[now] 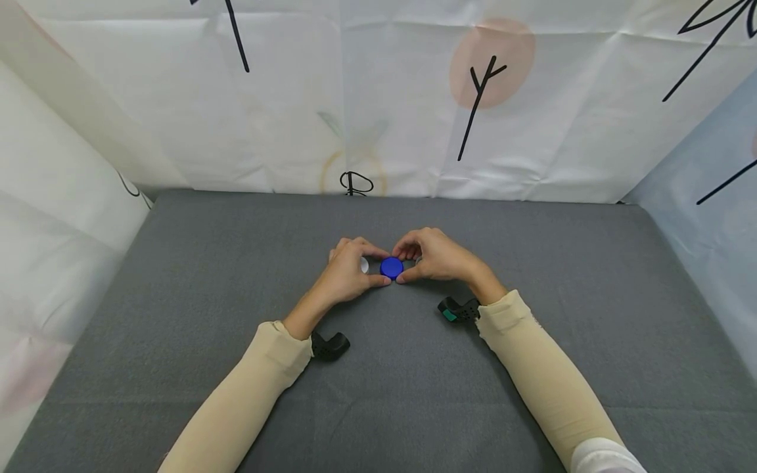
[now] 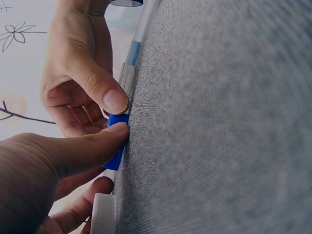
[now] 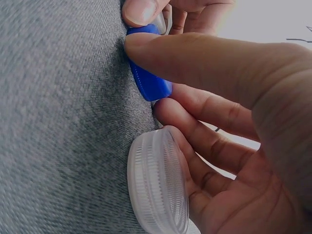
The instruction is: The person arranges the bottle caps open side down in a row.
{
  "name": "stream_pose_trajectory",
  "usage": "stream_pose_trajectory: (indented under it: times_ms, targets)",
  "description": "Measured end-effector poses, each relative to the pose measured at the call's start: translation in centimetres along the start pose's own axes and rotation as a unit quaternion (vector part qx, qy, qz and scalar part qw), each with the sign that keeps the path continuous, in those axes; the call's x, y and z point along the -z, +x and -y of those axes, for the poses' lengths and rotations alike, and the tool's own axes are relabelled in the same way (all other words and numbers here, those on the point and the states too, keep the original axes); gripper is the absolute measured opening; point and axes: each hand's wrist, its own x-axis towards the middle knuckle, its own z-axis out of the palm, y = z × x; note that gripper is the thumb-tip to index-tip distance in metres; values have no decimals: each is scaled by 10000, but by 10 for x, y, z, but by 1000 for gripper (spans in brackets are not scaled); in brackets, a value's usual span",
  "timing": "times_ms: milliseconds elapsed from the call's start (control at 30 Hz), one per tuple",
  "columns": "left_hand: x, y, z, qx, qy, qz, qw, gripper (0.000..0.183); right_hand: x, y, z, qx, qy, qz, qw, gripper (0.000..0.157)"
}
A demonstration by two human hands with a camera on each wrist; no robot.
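Note:
A round blue bottle cap (image 1: 391,267) lies on the grey cloth between the two hands. My left hand (image 1: 345,270) pinches its left side with thumb and index finger. From the right, my right hand (image 1: 440,255) holds the same cap, its thumb (image 3: 161,56) against the near edge. The two thumbs sit side by side on the blue rim. A white cap (image 2: 104,213) stands within the curve of the left hand, partly covered in the head view. Beside the right hand's lower fingers is a clear ridged cap (image 3: 157,183), mostly hidden from above.
Grey cloth (image 1: 390,407) covers the table. White printed sheets (image 1: 402,98) hang along the back and sides. A black wrist camera mount (image 1: 330,346) juts from the left sleeve, another mount (image 1: 458,309) from the right.

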Motion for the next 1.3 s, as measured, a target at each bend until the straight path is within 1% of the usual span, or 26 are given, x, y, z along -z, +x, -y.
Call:
stream_pose_trajectory:
  times_ms: [200,367,500,667,767,833,900,1033,1167,1300]
  targets:
    - [1,1,1,3,-8,62,10000,40,0,0,1,-36,2,-12,10000,38]
    - [8,1,3,-159,-84,249,9995,46,1,-2,2,-17,40,8,10000,41]
    - [20,1,5,-239,-369,444,9980,54,4,-4,1,-30,94,-27,9999,44]
    - [40,-1,9,-176,-722,570,9956,62,10,-8,4,-99,154,-147,9997,47]
    - [50,-2,9,-236,-778,620,9948,65,14,-11,5,-105,222,-220,9995,48]
    - [55,-2,9,-300,-825,628,9942,63,16,-14,5,-95,295,-274,9991,48]
    - [59,-2,9,-368,-894,603,9935,60,18,-18,5,-44,361,-344,9987,49]
    - [61,-2,9,-414,-1064,394,9927,52,21,-28,-1,89,420,-555,9975,49]
    - [59,-2,7,-412,-1178,150,9921,47,23,-41,-10,97,308,-828,9960,48]
    - [54,-1,2,-493,-1203,12,9915,45,22,-52,-21,-35,246,-1015,9945,50]
